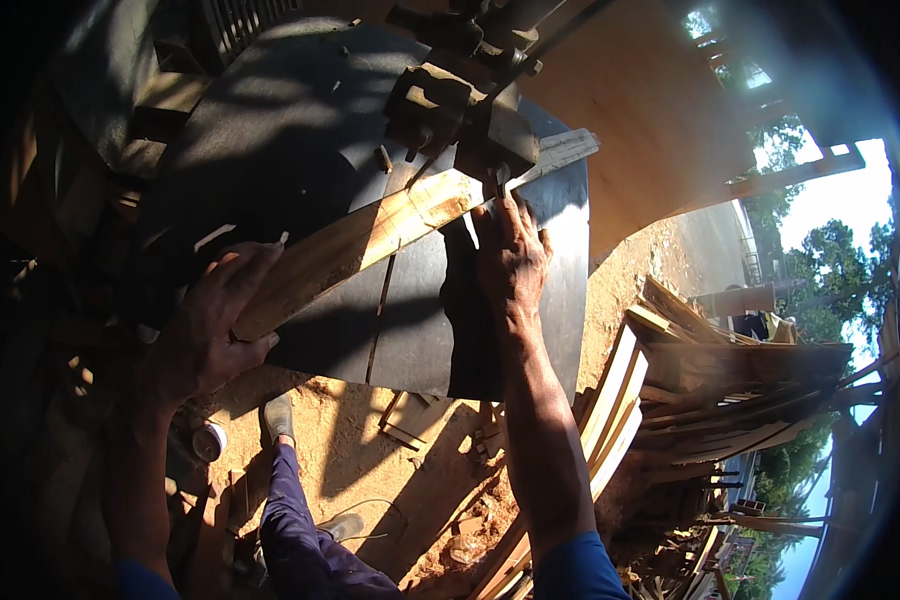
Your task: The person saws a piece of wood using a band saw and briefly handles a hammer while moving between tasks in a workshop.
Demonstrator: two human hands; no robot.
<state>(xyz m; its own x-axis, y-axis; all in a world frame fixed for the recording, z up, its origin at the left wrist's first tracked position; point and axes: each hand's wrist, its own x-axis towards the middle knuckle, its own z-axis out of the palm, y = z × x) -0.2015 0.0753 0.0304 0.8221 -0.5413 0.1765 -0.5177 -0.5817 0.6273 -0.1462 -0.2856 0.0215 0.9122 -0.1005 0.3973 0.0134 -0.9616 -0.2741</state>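
A pale wooden board [360,245] lies slantwise across a dark metal machine table [315,125]. My left hand [210,320] is closed around its near left end, thumb on one side and fingers on the other. At the board's right end, my right hand [512,255] has its fingers pressed together against the edge, directly below the guide block [500,135] of what looks like a band saw. The blade is hard to make out there. A greyish wooden strip [560,158] continues in line past the block; I cannot tell whether it belongs to the same board.
A narrow slot [382,310] runs through the table to its near edge. A large brown panel [640,110] rises beyond. Stacked planks [615,400] stand at the right, with wood scraps [415,418] on the sandy ground. My legs [305,530] are below the table.
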